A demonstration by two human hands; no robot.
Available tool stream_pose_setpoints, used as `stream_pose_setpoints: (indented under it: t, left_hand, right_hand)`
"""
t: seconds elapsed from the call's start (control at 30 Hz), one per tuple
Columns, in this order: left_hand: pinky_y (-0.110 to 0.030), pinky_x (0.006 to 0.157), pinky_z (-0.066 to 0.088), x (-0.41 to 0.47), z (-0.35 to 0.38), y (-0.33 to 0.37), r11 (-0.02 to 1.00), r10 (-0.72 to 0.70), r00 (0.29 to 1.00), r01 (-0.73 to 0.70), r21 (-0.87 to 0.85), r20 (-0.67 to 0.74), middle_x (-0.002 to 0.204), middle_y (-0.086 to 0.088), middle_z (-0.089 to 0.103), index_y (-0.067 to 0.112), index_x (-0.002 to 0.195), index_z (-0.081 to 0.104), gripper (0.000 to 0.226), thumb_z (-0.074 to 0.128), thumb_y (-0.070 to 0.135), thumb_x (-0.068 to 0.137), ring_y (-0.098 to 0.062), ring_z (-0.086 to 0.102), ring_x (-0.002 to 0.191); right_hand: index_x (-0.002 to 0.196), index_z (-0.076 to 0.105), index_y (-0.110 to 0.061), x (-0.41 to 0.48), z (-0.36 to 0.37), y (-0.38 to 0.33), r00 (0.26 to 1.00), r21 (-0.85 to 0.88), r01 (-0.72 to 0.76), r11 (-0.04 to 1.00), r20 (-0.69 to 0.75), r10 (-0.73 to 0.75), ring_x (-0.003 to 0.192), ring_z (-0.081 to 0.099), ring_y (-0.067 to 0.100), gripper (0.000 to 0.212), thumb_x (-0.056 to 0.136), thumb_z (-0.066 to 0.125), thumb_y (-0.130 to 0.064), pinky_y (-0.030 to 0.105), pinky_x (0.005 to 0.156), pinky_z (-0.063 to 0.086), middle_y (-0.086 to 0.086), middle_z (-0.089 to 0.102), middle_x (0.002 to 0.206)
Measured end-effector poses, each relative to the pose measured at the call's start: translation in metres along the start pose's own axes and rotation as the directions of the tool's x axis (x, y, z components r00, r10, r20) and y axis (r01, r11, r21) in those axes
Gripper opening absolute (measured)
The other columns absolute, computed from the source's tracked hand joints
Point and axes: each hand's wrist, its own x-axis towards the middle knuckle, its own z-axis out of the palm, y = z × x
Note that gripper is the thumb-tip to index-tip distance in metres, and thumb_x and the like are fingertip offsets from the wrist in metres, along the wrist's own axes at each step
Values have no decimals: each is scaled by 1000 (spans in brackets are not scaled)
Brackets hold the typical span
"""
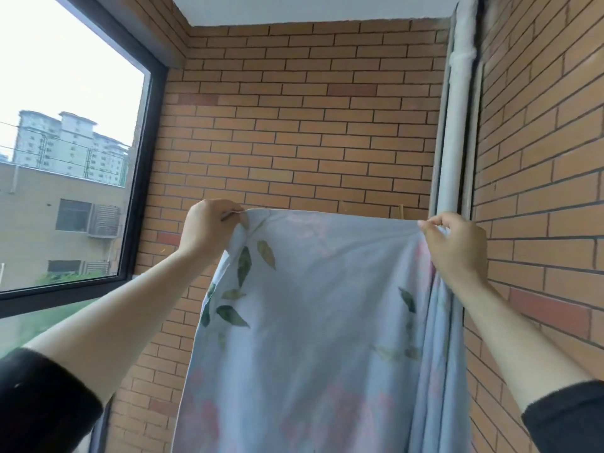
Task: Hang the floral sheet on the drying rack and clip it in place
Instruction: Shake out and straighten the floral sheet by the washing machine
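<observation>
The floral sheet (320,322) is pale blue with green leaves and faint pink flowers. It hangs spread out in front of me, its top edge stretched level between my raised hands. My left hand (209,230) pinches the sheet's upper left corner, and a thin dark metal piece shows at its fingers. My right hand (454,246) grips the upper right part, where extra cloth bunches and falls in folds. A short wooden post (400,213) sticks up just behind the top edge. The drying rack is hidden behind the sheet.
A brick wall (310,125) stands close behind the sheet and another runs along the right. White pipes (457,125) rise in the right corner. A large dark-framed window (143,178) fills the left side, with buildings outside.
</observation>
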Motion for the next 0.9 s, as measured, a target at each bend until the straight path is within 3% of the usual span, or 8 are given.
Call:
stream_pose_setpoints:
  t: [0.13,0.33,0.43,0.53,0.6,0.7,0.8,0.9]
  left_hand:
    - [-25,69,42,-9,1,-6,997,-60,995,56,53,82,87,-10,74,8,90,77,15,63,9,83,-25,63,83]
    - [-25,68,40,-36,5,-18,988,-140,948,114,108,287,87,-7,73,9,87,77,17,61,14,88,-21,59,80]
    - [-25,66,38,-46,9,-10,982,-169,937,135,129,307,82,-5,70,9,86,76,22,55,13,90,-22,58,79]
    - [-25,64,37,-64,14,-8,973,-224,928,198,116,298,80,-5,68,8,85,76,24,53,12,92,-23,56,76]
    - [-25,62,36,-77,19,-8,972,-230,912,196,130,340,79,-6,68,7,83,76,24,53,12,91,-23,56,75]
    - [-21,55,34,-97,28,-7,973,-221,886,173,151,408,75,-4,64,9,83,76,24,53,11,90,-21,53,74]
    - [-27,55,32,-122,39,-6,970,-237,854,182,161,462,74,-10,65,6,74,71,24,53,11,89,-25,52,72]
    - [-25,53,32,-156,48,-9,949,-315,815,290,128,487,63,-5,57,12,59,59,33,53,15,91,-25,48,67]
  right_hand:
    - [79,69,-10,-5,6,7,986,-33,-63,997,151,67,91,63,24,17,88,67,-24,26,74,40,7,71,86]
    - [78,69,-8,-51,15,31,931,4,-225,974,296,213,88,61,21,18,88,68,-23,25,73,35,3,66,80]
    - [86,70,-11,-72,21,41,876,20,-326,945,381,294,92,59,17,17,86,71,-28,24,77,36,0,67,89]
    - [102,69,-12,-95,22,50,846,83,-394,915,422,326,98,60,12,16,87,69,-18,22,84,38,-1,70,95]
    - [105,69,-12,-109,21,51,830,152,-432,889,452,326,96,65,5,16,90,64,-10,20,86,42,-5,74,85]
    - [106,68,-14,-125,17,42,812,231,-441,868,515,275,85,61,-17,18,93,59,-7,3,78,41,-6,75,79]
    - [106,69,-16,-136,10,31,815,336,-444,831,538,217,87,61,-16,20,93,57,-6,-4,72,39,-1,76,81]
    - [106,69,-17,-145,-2,22,821,424,-446,788,544,172,95,63,-7,21,94,56,-6,1,80,39,-1,75,78]
